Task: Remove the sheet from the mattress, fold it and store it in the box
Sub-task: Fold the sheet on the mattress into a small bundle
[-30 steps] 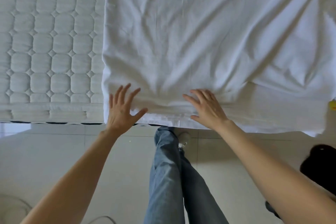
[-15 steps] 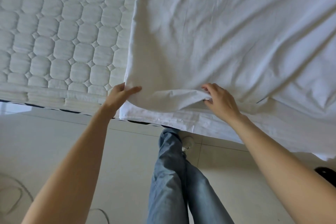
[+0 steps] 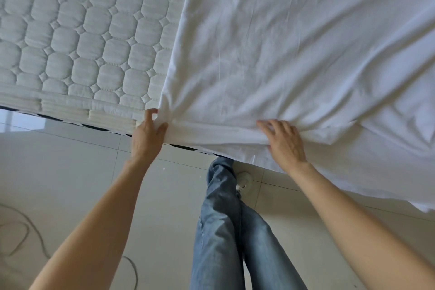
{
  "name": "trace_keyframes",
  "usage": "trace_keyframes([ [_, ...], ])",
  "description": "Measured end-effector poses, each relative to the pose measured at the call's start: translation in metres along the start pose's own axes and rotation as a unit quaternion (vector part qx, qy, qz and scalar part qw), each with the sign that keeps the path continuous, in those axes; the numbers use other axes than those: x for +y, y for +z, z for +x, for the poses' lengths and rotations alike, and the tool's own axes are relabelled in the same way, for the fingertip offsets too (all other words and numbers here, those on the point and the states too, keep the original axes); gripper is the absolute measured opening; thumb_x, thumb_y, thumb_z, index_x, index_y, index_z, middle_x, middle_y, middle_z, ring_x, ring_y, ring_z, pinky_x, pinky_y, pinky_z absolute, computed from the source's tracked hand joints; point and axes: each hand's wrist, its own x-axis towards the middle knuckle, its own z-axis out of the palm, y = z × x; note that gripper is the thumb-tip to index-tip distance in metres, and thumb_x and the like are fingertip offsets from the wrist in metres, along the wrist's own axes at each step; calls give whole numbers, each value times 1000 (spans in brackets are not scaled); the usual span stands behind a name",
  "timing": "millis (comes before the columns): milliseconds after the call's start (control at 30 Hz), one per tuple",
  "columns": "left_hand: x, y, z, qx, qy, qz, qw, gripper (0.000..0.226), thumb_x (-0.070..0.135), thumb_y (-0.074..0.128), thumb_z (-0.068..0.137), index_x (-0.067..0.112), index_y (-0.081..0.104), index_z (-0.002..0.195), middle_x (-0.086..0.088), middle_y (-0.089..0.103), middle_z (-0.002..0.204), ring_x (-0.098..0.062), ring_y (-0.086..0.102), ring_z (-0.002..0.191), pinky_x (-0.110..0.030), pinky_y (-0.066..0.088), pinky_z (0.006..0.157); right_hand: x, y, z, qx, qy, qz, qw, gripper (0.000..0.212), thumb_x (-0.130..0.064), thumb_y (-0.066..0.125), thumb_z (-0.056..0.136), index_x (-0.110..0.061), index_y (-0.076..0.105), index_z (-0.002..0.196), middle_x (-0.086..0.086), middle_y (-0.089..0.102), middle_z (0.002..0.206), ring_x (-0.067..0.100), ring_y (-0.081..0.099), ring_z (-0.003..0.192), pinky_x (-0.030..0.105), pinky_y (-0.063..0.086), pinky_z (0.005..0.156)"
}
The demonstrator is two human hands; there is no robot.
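Both hands have slid left along the mattress's near edge since the earlier frame, gathering cloth. Nearest, jeans (image 3: 226,231) and a shoe (image 3: 244,180) stand on the tiled floor (image 3: 70,172), where a cable (image 3: 30,231) loops at left. Left hand (image 3: 148,135) pinches the sheet (image 3: 294,54) corner, fingers (image 3: 149,115) curled around bunched fabric. Right hand (image 3: 286,142) pinches the folded hem, fingers spread. Beyond, the sheet covers the mattress (image 3: 77,30) toward the right, cut off there; quilted ticking lies bare at left. No writing is legible.
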Motion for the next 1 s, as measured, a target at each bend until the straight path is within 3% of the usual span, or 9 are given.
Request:
trace_keyframes([
  [100,0,2,-12,42,34,67,996,41,17,59,88,12,41,125,-21,61,98,-38,58,80,-37,34,60,9,-3,-12,32,19,-26,999,70,16,71,55,-10,58,118,12,60,77,29,56,61,30,42,46],
  [200,7,3,-14,92,11,161,983,56,16,72,77,16,45,125,-18,50,115,-36,53,95,-41,38,68,-2,0,-28,43,-13,6,999,54,16,67,61,-9,63,109,12,64,80,30,61,66,28,46,43],
  [267,20,8,-17,120,98,194,969,50,13,75,72,14,53,117,-15,50,119,-34,46,104,-42,40,77,-14,11,-40,14,12,52,998,57,14,67,66,-7,59,119,19,63,107,37,62,95,39,56,67],
  [367,58,33,-30,60,311,154,936,27,23,69,79,15,62,105,-8,59,111,-28,50,103,-41,44,81,-16,23,-54,-21,16,66,997,72,0,64,73,-11,39,139,20,44,137,36,37,129,48,33,108],
  [467,110,72,-50,-77,420,142,893,35,39,68,79,19,62,107,-4,62,107,-26,58,99,-37,46,82,11,9,-71,45,10,106,993,59,-10,50,80,-14,42,138,12,39,142,28,29,135,53,17,114],
  [633,182,134,-68,-187,452,167,856,64,51,68,75,20,46,126,-5,49,122,-22,50,105,-36,44,88,102,-7,-96,239,217,111,940,42,7,48,70,-7,61,108,12,59,107,32,51,104,40,41,89],
  [733,220,167,-67,-178,480,153,845,65,48,68,75,18,45,128,-4,48,123,-22,48,105,-35,44,86,157,4,-92,222,279,68,932,40,6,58,73,-10,61,110,12,59,107,34,53,102,40,40,87],
  [900,274,212,-61,-164,490,166,840,67,34,77,69,11,50,125,-8,53,118,-27,53,101,-38,50,75,217,16,-55,182,263,-30,947,41,-1,57,71,-10,59,111,15,59,109,36,55,98,41,39,86],
  [1000,296,221,-52,-160,435,199,864,45,11,62,79,11,51,123,-10,54,114,-33,57,96,-39,47,64,241,8,-39,183,247,-75,949,34,-4,51,69,-12,62,100,10,61,92,30,59,84,37,42,76],
])
